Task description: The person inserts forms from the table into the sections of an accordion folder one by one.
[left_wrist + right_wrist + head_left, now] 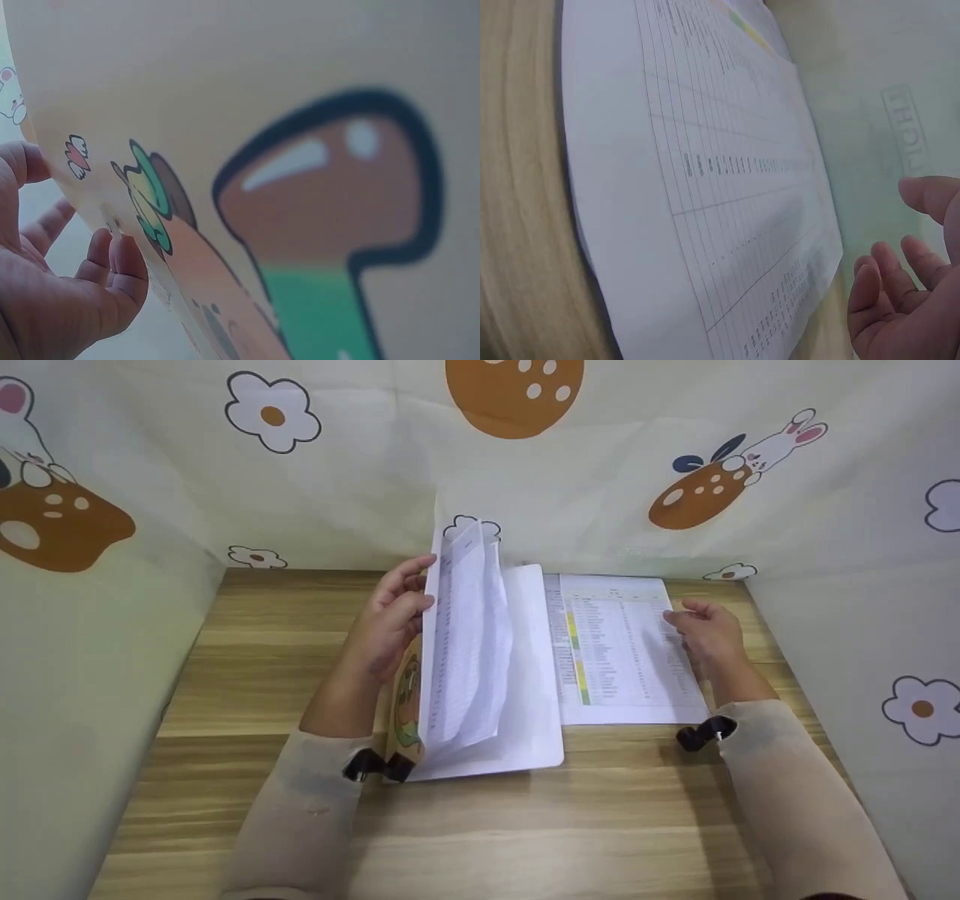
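Observation:
A folder (534, 675) with a cartoon-printed cover stands partly opened on the table, its white inside showing. My left hand (386, 626) grips the raised cover near its far end, fingers and thumb at the edge. In the left wrist view the cover (202, 97) shows cartoon drawings and fills most of the picture. Loose printed sheets (469, 637) lean upright inside it. To the right lie flat printed sheets (630, 660), the top one a table with yellow and green cells. My right hand (709, 634) is at their right edge, fingers loosely bent, holding nothing.
The wood-grain table (480, 840) runs up to a pale curtain (360, 480) with rabbit and flower prints, which encloses the back and both sides. Black wrist devices (705, 733) sit at both sleeves.

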The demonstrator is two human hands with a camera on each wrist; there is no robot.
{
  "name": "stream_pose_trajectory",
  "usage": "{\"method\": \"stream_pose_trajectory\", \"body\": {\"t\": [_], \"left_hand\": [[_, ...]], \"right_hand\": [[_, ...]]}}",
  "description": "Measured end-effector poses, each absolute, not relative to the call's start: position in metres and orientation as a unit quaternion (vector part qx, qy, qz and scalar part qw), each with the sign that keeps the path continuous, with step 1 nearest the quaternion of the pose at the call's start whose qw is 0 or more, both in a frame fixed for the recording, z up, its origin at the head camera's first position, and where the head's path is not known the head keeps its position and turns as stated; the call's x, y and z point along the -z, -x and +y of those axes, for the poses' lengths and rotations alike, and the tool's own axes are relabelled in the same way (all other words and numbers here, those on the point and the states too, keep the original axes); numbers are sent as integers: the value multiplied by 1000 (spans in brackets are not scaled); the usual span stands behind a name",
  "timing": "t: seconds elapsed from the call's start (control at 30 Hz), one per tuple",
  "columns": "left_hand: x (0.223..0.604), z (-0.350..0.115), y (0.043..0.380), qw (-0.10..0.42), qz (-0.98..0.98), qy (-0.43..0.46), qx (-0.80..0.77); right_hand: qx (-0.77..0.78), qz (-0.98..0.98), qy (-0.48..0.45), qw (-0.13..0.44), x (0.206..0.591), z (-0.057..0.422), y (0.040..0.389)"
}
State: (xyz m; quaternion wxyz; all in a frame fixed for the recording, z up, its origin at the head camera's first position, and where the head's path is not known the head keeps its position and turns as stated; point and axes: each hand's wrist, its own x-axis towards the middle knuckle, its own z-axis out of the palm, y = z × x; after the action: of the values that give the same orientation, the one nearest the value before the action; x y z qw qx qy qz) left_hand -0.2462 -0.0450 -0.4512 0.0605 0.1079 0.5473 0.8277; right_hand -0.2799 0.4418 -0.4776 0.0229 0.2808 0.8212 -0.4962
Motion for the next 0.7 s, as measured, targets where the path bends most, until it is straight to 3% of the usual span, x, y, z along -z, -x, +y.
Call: {"method": "stream_pose_trajectory", "body": {"t": [0.7], "left_hand": [[453,-45,247,65,535,-104,-836]], "right_hand": [[406,863,-281,105,502,458,290]]}}
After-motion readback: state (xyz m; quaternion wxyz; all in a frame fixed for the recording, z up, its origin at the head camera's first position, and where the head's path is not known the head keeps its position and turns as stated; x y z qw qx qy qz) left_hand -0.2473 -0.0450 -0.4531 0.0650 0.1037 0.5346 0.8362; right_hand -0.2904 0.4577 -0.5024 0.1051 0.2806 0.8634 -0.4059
